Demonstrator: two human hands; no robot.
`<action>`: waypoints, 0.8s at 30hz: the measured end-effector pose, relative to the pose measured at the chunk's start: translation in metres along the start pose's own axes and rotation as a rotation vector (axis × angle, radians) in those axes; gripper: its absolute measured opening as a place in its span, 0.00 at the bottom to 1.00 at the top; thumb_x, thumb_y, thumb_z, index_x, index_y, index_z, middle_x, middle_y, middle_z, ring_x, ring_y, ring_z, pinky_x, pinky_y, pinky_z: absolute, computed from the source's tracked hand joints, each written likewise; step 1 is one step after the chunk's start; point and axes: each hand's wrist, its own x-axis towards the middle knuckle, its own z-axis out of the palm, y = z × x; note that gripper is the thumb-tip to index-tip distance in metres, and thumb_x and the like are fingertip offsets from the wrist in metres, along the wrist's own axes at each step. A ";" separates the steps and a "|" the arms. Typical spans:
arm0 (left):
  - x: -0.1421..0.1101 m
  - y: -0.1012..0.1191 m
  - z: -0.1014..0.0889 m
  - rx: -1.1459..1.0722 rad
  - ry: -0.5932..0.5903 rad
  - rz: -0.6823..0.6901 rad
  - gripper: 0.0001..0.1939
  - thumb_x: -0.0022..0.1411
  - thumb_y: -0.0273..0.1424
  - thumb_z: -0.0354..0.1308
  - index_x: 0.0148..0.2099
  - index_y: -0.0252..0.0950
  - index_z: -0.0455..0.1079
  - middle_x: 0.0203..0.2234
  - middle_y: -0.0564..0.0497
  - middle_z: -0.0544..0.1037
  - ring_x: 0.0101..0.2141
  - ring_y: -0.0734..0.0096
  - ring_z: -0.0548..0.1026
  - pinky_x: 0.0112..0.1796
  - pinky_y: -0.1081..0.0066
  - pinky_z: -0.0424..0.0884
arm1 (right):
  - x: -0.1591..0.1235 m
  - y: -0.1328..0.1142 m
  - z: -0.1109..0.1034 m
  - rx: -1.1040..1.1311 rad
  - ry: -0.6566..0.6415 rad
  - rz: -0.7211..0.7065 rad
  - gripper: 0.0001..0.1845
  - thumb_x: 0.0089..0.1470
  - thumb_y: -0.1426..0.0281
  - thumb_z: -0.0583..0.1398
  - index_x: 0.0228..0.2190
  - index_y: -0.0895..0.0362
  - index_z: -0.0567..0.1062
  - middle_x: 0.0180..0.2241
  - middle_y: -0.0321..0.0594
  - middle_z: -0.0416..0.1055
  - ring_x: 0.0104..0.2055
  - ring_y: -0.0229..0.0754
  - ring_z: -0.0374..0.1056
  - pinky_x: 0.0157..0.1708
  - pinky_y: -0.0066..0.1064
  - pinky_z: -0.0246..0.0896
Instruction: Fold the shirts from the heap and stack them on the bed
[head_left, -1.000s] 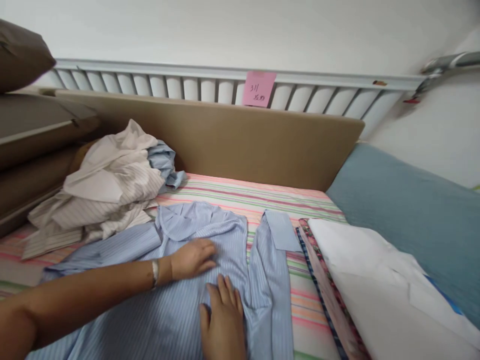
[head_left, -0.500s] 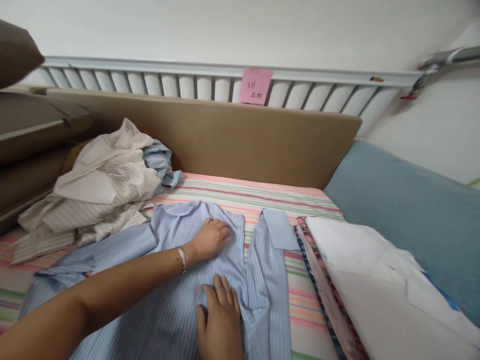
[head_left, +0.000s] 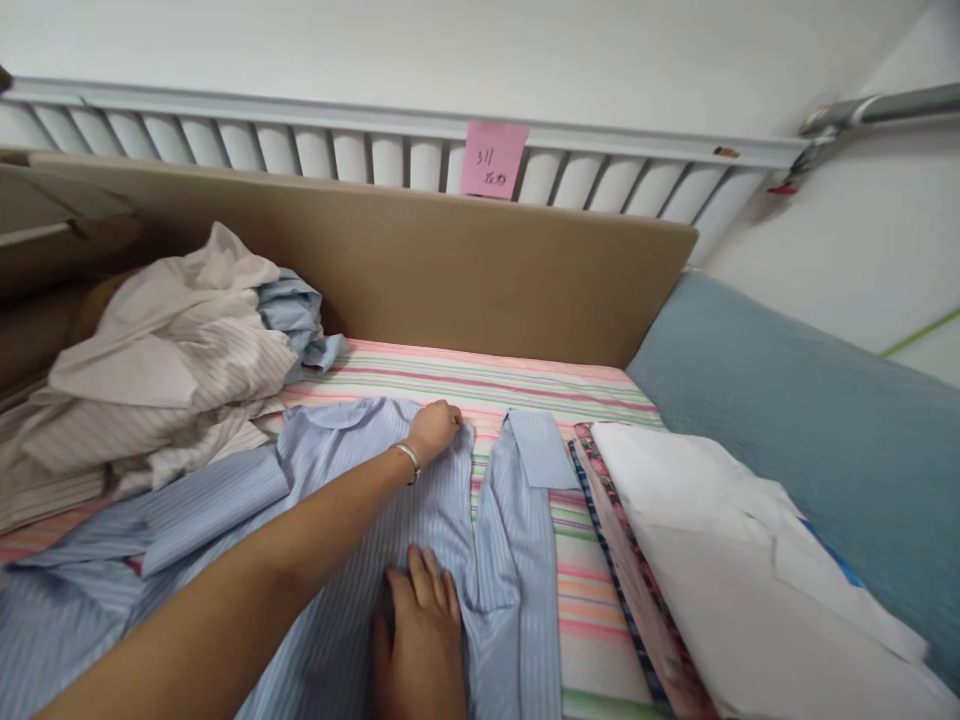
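Observation:
A blue striped shirt (head_left: 360, 500) lies spread over the bed, its collar at the far end. One sleeve is folded along its right side, and the other is bent out to the left. My left hand (head_left: 437, 425), with a bracelet at the wrist, has its fingers curled on the shirt's far right shoulder edge; the fingertips are partly hidden. Lower down, my right hand (head_left: 421, 635) rests flat on the shirt's body, fingers stretched out beside the folded sleeve.
A heap of white striped clothes (head_left: 165, 370) and a crumpled light blue cloth (head_left: 296, 315) lie at left. Folded white garments (head_left: 720, 540) are stacked at right beside a blue-grey cushion (head_left: 810, 390). A brown board (head_left: 480, 280) stands behind, before a radiator with a pink note (head_left: 495, 160).
My left hand has moved away from me to the shirt's shoulder edge, and its fingers have closed there. My right hand stays flat on the shirt. The view has shifted slightly right.

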 end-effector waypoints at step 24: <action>-0.100 -0.219 -0.114 0.076 0.131 -0.698 0.16 0.65 0.30 0.46 0.44 0.24 0.71 0.40 0.34 0.76 0.43 0.58 0.74 0.41 0.64 0.69 | 0.008 0.032 0.013 -0.319 0.013 -0.282 0.20 0.53 0.67 0.53 0.47 0.52 0.73 0.56 0.43 0.64 0.59 0.53 0.58 0.54 0.50 0.57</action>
